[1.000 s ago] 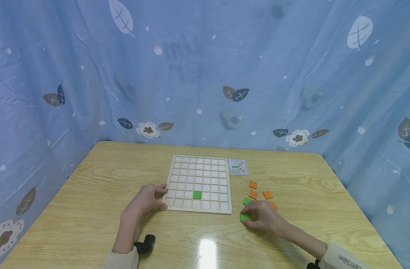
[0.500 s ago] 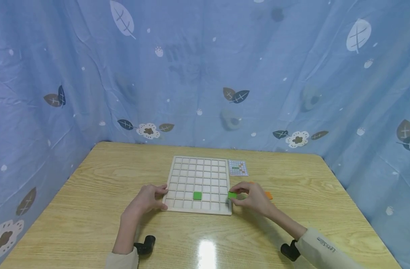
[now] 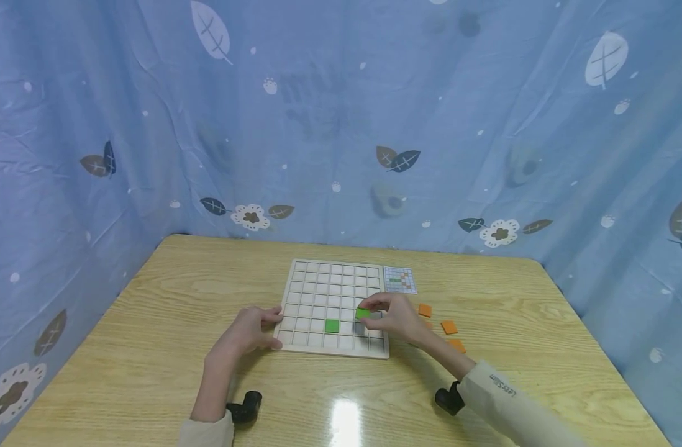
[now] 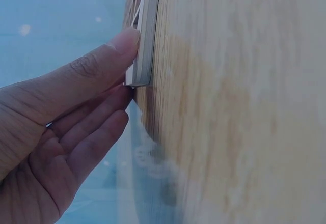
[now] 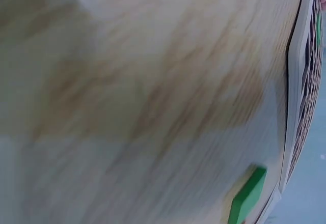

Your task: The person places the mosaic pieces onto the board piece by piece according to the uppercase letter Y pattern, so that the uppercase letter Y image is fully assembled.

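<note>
Over the right half of the gridded board, the right hand pinches a green tile just brought in from its edge, not yet seated, while the left hand, loosely open, touches the left side.

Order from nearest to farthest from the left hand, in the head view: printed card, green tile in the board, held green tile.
1. Green tile in the board: right of the left hand.
2. Held green tile: farther right, in the right hand.
3. Printed card: right of the board, toward the back.
</note>
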`<state>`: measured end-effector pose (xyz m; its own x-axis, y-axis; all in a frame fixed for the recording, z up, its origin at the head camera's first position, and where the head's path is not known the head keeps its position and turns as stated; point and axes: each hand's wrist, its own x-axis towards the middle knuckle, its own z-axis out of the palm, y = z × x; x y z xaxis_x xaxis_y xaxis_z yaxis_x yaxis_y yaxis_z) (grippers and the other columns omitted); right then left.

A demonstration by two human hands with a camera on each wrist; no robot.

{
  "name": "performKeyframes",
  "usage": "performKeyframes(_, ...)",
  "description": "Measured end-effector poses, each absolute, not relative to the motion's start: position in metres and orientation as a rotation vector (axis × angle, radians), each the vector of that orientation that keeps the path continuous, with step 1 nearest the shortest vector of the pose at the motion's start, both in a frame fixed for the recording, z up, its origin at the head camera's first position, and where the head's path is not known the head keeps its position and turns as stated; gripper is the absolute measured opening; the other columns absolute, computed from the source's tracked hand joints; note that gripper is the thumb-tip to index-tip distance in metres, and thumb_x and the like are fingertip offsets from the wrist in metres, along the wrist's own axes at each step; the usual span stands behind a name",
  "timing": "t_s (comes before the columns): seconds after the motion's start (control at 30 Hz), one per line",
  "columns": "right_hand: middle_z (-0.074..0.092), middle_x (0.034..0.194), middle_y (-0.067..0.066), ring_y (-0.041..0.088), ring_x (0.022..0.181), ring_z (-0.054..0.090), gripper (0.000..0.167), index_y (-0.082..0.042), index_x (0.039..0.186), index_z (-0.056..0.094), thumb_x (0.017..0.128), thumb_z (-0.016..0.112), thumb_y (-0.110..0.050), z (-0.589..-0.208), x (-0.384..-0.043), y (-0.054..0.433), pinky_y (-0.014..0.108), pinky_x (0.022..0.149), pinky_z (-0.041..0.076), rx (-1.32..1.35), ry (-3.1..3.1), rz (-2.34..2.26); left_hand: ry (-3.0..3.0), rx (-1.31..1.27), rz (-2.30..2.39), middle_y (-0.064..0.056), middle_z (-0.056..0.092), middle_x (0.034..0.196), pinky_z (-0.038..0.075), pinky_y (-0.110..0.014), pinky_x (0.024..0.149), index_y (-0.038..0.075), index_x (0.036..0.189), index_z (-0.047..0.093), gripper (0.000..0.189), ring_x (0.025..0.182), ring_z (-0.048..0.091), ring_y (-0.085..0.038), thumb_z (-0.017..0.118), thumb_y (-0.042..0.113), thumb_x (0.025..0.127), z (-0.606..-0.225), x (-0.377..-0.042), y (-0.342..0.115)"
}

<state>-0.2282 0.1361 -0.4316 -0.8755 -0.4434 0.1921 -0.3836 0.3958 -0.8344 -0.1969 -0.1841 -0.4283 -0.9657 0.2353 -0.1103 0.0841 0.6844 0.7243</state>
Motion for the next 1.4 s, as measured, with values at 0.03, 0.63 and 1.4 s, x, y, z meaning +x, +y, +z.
performKeyframes(0.03,0.071,0.096,0.009,0.021,0.089,0.067,0.019,-0.004,0.098,0.073,0.081,0.076,-0.011,-0.432,-0.230,0.133,0.035,0.077,0.057,-0.769,2.568,-1.511,2.702,0.258,1.148,-0.013,0.051,0.138,0.039,-0.046,0.105,-0.004,0.119,0.065,0.057,0.130,0.042,-0.036,0.085,0.005,0.066,-0.428,-0.197,-0.184)
performKeyframes(0.63,0.072,0.098,0.011,0.019,0.086,0.069,0.023,-0.001,0.100,0.074,0.080,0.078,-0.013,-0.441,-0.253,0.090,0.024,0.076,0.056,-0.802,2.522,-1.474,2.720,0.221,1.128,-0.013,0.051,0.138,0.032,-0.049,0.109,-0.003,0.118,0.065,0.058,0.133,0.037,-0.036,0.085,0.004,0.064,-0.427,-0.198,-0.181)
performKeyframes(1.4,0.074,0.087,0.006,0.015,0.079,0.071,0.018,-0.006,0.091,0.077,0.075,0.082,-0.012,-0.445,-0.257,0.078,0.018,0.072,0.055,-0.824,2.702,-1.287,2.727,0.207,1.097,-0.012,0.051,0.138,0.032,-0.048,0.109,-0.003,0.119,0.065,0.060,0.133,0.038,-0.035,0.085,0.006,0.064,-0.424,-0.196,-0.181)
